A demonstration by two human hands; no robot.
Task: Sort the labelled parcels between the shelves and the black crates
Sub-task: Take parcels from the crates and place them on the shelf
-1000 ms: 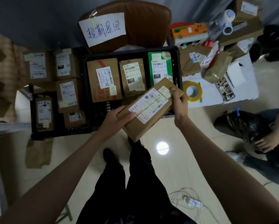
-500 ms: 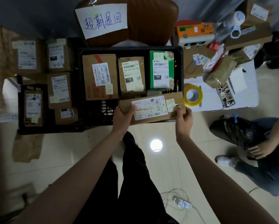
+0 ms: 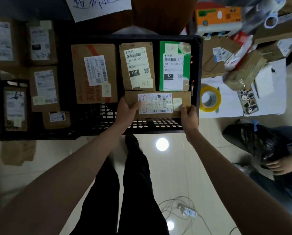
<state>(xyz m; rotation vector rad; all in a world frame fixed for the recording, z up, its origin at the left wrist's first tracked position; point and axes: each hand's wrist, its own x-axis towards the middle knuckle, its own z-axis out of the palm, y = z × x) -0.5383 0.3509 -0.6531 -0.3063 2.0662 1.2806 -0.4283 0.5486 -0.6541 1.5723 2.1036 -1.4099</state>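
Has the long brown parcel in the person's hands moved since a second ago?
Yes. The parcel went from tilted outside the black crate to level inside it, below the green parcel.

I see brown parcel (image 3: 157, 104) w/ white label, red scrawl (digits?). Black perforated crate (image 3: 98, 118). Green parcel (image 3: 186, 65) next row. Yellow tape roll (image 3: 210, 99), white tabletop (image 3: 230, 102).

Both bare arms are reaching forward; the left hand (image 3: 127, 111) and right hand (image 3: 188, 116) are each gripping one end of a parcel (image 3: 156, 103).

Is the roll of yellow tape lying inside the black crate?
No, the yellow tape roll lies on the white table, just outside the black crate.
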